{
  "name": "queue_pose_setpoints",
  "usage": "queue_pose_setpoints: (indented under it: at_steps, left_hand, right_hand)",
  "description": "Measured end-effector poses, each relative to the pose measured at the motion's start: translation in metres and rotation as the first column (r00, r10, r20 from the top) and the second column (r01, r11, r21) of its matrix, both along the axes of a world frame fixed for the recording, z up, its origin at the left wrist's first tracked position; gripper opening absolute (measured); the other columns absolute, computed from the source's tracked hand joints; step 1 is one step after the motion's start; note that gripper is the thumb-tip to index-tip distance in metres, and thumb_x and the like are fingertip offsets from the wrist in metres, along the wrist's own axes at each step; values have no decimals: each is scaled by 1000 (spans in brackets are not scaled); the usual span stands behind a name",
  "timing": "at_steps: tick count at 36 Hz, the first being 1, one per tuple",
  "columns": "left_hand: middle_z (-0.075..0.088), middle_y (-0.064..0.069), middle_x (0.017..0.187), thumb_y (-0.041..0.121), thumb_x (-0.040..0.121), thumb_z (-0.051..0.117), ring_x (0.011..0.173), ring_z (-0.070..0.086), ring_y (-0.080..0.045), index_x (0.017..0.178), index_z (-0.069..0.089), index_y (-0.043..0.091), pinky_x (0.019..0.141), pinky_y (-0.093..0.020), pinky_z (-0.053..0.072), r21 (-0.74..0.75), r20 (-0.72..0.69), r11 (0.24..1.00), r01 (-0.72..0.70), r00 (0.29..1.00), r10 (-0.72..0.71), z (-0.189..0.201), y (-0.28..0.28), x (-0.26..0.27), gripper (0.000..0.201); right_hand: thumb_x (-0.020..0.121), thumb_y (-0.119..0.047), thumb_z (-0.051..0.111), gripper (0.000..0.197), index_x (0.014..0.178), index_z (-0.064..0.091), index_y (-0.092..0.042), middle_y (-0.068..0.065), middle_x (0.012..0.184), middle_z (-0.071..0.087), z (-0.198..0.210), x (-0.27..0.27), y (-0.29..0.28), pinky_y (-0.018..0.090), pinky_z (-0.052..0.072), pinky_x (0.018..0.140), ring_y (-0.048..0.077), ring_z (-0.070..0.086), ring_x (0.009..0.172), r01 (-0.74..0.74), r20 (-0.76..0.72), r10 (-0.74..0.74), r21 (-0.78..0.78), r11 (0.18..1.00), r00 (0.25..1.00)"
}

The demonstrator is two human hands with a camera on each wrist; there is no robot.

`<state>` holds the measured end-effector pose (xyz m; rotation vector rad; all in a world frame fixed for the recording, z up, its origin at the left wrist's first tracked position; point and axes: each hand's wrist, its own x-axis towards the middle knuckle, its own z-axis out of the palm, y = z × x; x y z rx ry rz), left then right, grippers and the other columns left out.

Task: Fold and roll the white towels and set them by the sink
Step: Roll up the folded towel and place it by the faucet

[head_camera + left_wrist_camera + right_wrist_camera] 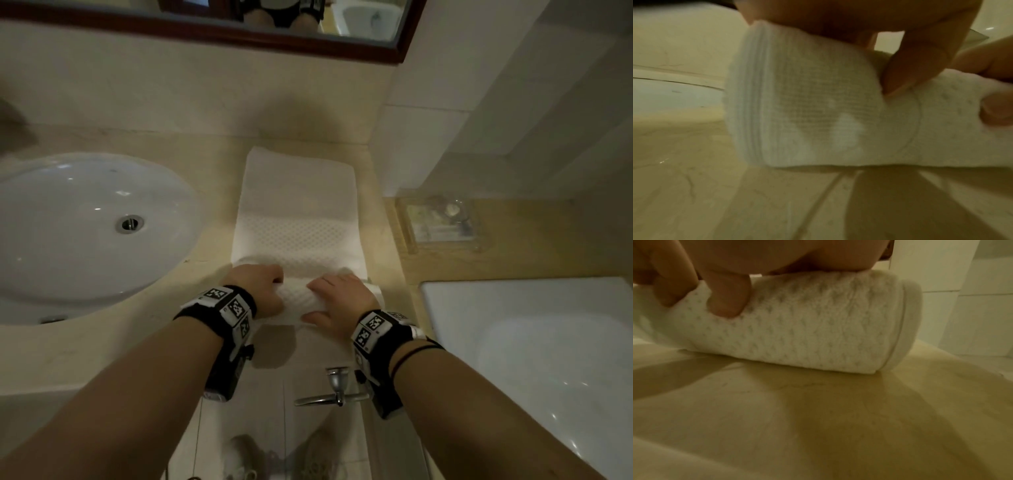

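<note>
The towel (296, 219) is folded into a long strip on the counter (120, 346), just right of the sink (85, 222). Rolling is in progress: the end under the grip forms a thick roll; the length beyond the fingers lies flat and remains to be rolled, then placed. The left hand (262, 289) and right hand (337, 303) curl around the roll side by side, fingers over its top, thumbs pressing its near face. The fabric is white with a raised dotted weave; the roll ends look even.
</note>
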<state>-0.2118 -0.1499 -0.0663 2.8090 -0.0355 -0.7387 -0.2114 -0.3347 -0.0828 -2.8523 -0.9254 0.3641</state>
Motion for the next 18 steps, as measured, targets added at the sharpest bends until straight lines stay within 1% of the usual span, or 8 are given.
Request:
queue_pose_setpoints:
  at_steps: [3,6,8,10,11,13,16,18]
  left_hand:
    - [56,0,114,31,76,59,96,50,-19,112,50,28,81,-27,43,-7,41,999,33,999,-33,3,0,-2,38]
    - [43,4,134,35,78,58,122,43,-19,132,41,26,101,-31,31,110,183,965,238,949,-255,7,0,-11,58]
    - [49,0,131,43,66,65,118,51,-24,131,44,24,99,-34,26,211,227,927,310,907,-355,5,3,-19,71]
    - [58,-5,123,57,50,70,108,61,-26,127,45,20,94,-36,25,253,248,910,327,888,-388,7,4,-23,88]
    - [50,-8,134,61,58,67,120,53,-27,137,36,18,101,-38,21,287,206,898,334,894,-398,4,4,-24,94]
    - [12,-4,156,54,85,50,142,17,-24,151,4,21,111,-40,3,349,121,869,351,903,-413,-8,4,-25,87]
    - [3,-3,156,47,90,43,142,9,-25,150,-6,23,114,-41,4,351,111,881,316,920,-375,-11,-3,-19,81]
    - [11,-3,153,50,86,48,139,16,-25,150,1,23,113,-40,11,341,120,892,296,928,-354,-11,-6,-9,84]
  right_hand:
    - [86,-59,51,61,133,47,-20,-1,131,52,1,8,2,35,19,108,20,44,122,-18,-17,17,-53,998,1000]
    - [86,-61,48,59,129,51,-22,0,128,55,5,19,6,36,26,106,20,45,120,-10,-91,0,-116,993,996]
    - [85,-61,50,50,113,59,-21,2,114,61,10,26,10,35,37,91,22,54,108,16,-121,-31,-122,992,992]
    - [83,-60,53,49,110,62,-20,4,109,63,14,32,13,33,42,85,24,58,102,66,-228,-88,-105,992,970]
    - [84,-60,53,51,115,61,-20,5,112,63,15,35,14,33,43,87,25,57,104,93,-284,-119,-105,990,951]
    - [84,-60,54,54,122,59,-21,5,116,62,17,39,14,33,44,92,24,56,108,113,-316,-144,-117,987,938]
    - [86,-61,47,59,129,54,-22,2,125,54,15,37,12,35,38,99,23,48,115,40,-168,-61,-123,992,984]
    - [87,-58,41,55,127,53,-23,2,119,54,8,30,8,38,43,94,23,51,107,2,96,3,-55,998,995]
